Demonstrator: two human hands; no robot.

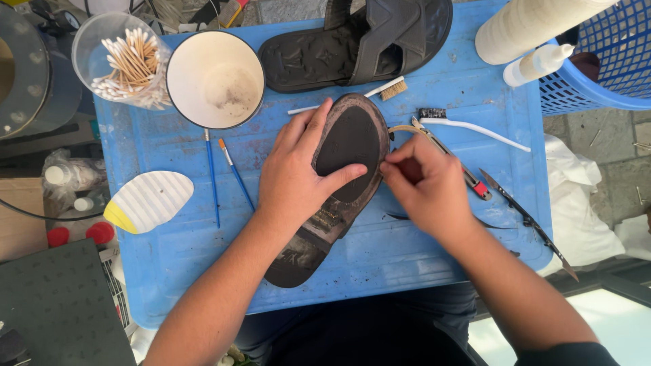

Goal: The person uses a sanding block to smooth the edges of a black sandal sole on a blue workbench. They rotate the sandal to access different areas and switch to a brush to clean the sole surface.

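Sole-up sandal (339, 183) lies mid-tray, toe pointing away from the person, heel toward the near edge of the blue tray (434, 251). Left hand (298, 173) is spread flat over the sandal's left side, fingers open, thumb reaching across the dark sole patch — pressing it down, not gripping round it. Right hand (424, 183) sits just right of the sandal's toe edge, fingertips pinched shut on smth thin at the rim; looks like a pale strip or welt curling off toward the right, but can't tell exactly what it is.

Judging by the look: sandal is light, flat, fairly flexible — the sole likely bends if lifted by one end. Rubbery patch should give decent grip; the worn, dusty rim prob. less so. Best hold seems the broad forefoot, palm flat, as the left hand has it.

Around the sandal: its mate (352, 47) sits beyond it at the tray's far edge, strap up. A small bristle brush (390, 88) is just past the toe. White-handled toothbrush (468, 125) and a red-tipped utility knife (461, 169) lie to the right, near the right hand. White cup (215, 80) and jar of cotton swabs (125, 61) stand far-left of it; two thin paintbrushes (227, 176) lie left.
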